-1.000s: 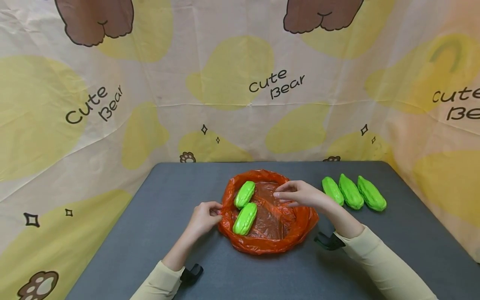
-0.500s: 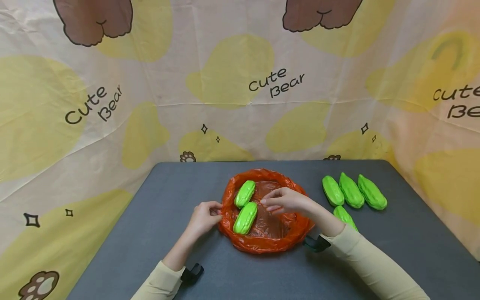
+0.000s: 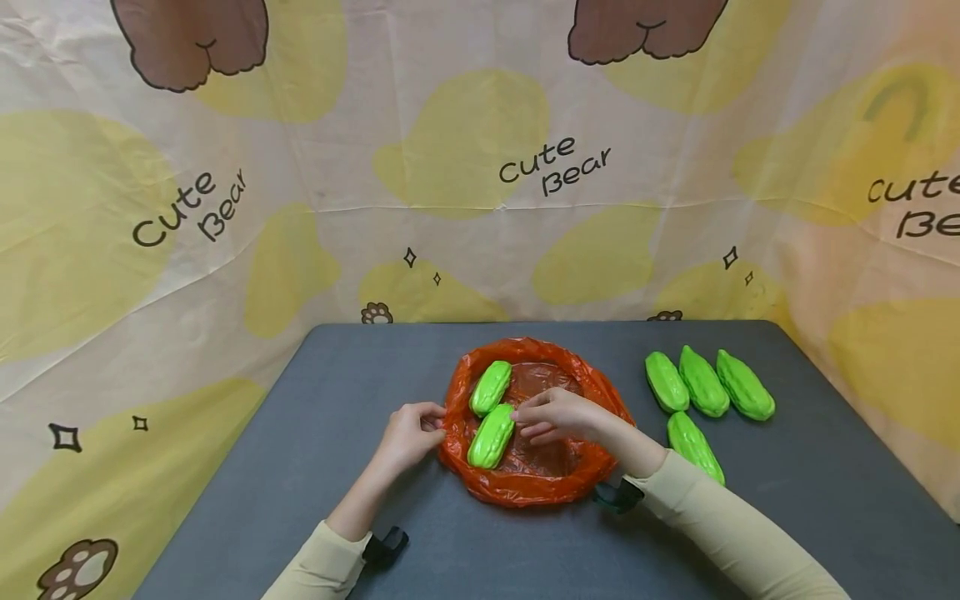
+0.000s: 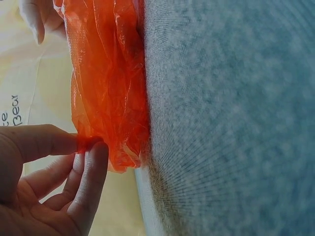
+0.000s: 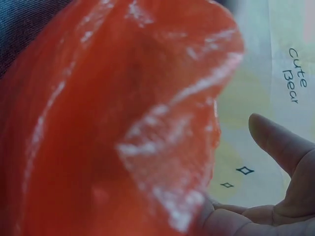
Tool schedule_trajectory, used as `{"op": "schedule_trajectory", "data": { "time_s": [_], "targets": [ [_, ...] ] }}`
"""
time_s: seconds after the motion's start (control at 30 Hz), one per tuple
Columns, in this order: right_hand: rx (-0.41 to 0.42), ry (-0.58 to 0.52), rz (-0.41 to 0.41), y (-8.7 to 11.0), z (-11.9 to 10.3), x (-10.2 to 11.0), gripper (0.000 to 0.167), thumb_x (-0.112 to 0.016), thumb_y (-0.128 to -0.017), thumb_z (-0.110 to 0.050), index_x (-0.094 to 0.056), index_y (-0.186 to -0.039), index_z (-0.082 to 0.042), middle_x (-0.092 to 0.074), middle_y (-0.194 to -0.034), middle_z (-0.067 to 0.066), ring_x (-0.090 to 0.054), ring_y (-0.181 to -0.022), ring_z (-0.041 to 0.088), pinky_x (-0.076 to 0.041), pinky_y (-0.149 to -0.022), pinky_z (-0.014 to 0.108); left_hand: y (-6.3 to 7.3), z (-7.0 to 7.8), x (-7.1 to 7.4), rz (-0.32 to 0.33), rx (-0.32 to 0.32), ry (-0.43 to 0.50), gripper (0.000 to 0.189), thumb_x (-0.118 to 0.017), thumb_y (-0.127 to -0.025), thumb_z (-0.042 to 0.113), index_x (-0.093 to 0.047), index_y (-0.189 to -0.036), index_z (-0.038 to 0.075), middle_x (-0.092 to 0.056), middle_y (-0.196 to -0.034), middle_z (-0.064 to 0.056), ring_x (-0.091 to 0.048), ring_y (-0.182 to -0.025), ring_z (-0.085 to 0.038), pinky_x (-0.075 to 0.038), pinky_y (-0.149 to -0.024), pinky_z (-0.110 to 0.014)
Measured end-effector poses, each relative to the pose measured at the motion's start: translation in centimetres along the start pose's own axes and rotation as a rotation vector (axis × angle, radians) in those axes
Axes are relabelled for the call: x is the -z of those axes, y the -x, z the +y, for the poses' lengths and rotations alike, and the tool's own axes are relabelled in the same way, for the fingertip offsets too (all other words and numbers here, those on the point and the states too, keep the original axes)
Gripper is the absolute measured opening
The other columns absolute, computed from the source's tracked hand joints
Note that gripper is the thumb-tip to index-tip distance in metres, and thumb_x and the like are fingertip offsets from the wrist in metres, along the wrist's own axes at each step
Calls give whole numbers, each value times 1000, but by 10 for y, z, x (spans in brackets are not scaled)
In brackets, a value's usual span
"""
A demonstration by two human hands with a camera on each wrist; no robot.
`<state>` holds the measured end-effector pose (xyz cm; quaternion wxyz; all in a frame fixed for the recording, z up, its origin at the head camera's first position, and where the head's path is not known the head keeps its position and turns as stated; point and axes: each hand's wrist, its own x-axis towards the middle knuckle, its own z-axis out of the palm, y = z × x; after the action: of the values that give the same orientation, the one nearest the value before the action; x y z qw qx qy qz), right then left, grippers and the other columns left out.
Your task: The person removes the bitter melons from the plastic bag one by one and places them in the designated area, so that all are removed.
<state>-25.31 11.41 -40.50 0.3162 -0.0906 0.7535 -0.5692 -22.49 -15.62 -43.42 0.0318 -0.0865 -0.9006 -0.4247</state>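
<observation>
A red plastic bag [image 3: 517, 492] stands with its rim rolled outward and its mouth facing up. Inside, along its left side, lie two bright green bitter melons, one farther back [image 3: 491, 388] and one nearer [image 3: 491, 437]. My left hand [image 3: 408, 435] pinches the bag's left rim between thumb and index finger, plain in the left wrist view. Over the bag's mouth is my right hand [image 3: 558, 417], its fingertips close by the nearer melon; whether they touch it I cannot tell. In the right wrist view, the right thumb [image 5: 278, 142] stands apart from the fingers, which the bag partly hides.
Right of the bag, three more bitter melons [image 3: 703, 382] lie in a row on the grey table [image 3: 300, 483]. Another one [image 3: 694, 448] lies nearer, partly covered by the right sleeve. A printed cloth [image 3: 450, 167] hangs behind the table.
My right hand has moved left and nearer across the bag's mouth, toward the nearer melon. A melon formerly hidden behind the right forearm has come into view. My left hand has stayed put.
</observation>
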Motion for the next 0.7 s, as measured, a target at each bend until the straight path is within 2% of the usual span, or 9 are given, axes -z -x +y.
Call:
{"op": "schedule_trajectory", "data": {
  "time_s": [0.4, 0.7],
  "targets": [
    [-56, 19, 24, -10, 4, -12, 48, -61, -92, -21, -52, -127, 10, -65, -115, 18, -64, -105, 30, -53, -84, 39, 1, 0, 0, -1, 16, 4, 20, -68, -74, 2, -72, -94, 3, -67, -77, -3, -58, -65, -9, -49, -59, -24],
    [-63, 11, 82, -19, 8, -23, 65, -66, -88, -22, -39, -138, 10, -61, -120, 18, -65, -102, 26, -54, -81, 38, 1, 1, 1, -3, 12, -3, 21, -68, -74, 2, -71, -95, 3, -67, -77, -3, -58, -65, -10, -49, -59, -24]
  ]
}}
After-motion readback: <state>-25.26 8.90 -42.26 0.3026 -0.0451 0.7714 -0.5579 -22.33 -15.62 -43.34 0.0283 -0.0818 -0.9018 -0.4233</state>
